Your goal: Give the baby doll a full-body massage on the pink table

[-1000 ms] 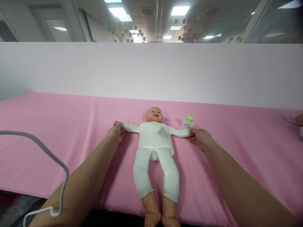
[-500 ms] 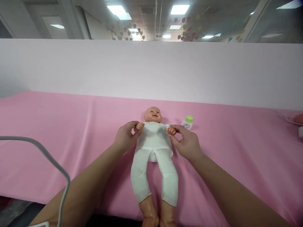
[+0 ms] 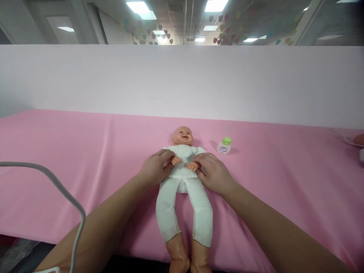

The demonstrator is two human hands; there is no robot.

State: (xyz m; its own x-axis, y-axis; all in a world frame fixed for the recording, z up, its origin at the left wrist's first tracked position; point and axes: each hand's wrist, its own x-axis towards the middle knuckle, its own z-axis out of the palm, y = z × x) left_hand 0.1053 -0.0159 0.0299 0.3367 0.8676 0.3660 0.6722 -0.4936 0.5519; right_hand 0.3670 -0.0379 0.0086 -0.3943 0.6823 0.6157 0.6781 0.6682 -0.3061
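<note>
A baby doll with a white cloth body and hard plastic head, hands and feet lies on its back on a pink cloth, its head toward the wall. On the left, my left hand is closed around one of the doll's arms near the wrist. My right hand grips the other arm the same way. Both small doll hands rest over its belly, a short way apart. My fingertips are partly hidden behind the doll's arms.
A small clear bottle with a green cap stands right of the doll's head. A low white wall runs behind the cloth. At the left, a grey cable crosses in front of my forearm. Part of another object shows at the right edge.
Both my hands have moved inward, bringing the doll's arms from its sides over its belly. The bottle is now fully in sight past my right hand.
</note>
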